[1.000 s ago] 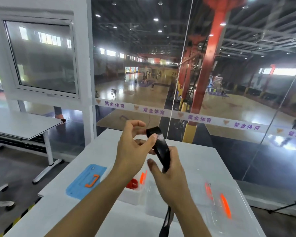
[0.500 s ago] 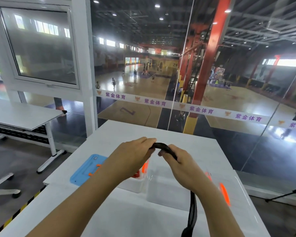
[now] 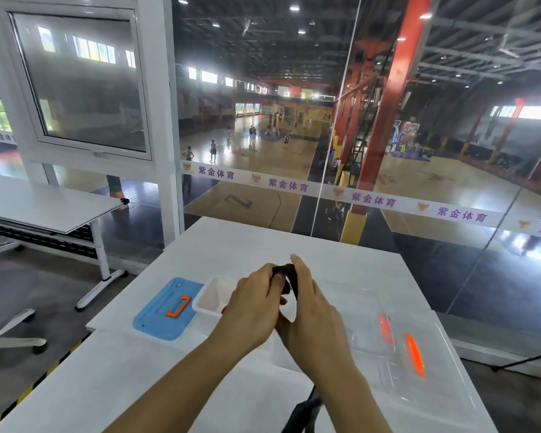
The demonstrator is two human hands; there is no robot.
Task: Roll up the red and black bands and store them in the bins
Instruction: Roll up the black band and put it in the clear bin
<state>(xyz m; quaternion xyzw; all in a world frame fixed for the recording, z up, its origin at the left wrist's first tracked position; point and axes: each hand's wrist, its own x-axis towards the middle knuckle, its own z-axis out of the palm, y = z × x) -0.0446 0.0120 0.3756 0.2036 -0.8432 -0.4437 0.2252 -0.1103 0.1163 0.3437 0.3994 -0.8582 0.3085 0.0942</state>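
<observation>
Both my hands meet above the white table (image 3: 263, 242), holding a black band (image 3: 289, 276). My left hand (image 3: 256, 304) pinches its curled top end with thumb and fingers. My right hand (image 3: 313, 310) curls around the band from the right. The band's loose tail (image 3: 303, 414) hangs down below my right wrist at the bottom edge. A small white bin (image 3: 210, 300) stands just left of my hands, with a bit of red showing at its near corner. A clear bin (image 3: 359, 310) sits behind my right hand.
A blue lid with an orange handle (image 3: 166, 310) lies left of the white bin. A clear lid with orange latches (image 3: 419, 367) lies at the right. A glass wall runs behind the table. Another white table (image 3: 44, 204) stands to the left.
My hands have come down from chest height to just above the bins. The band's top end has gone from a long upright strip to a tight curl between my fingers.
</observation>
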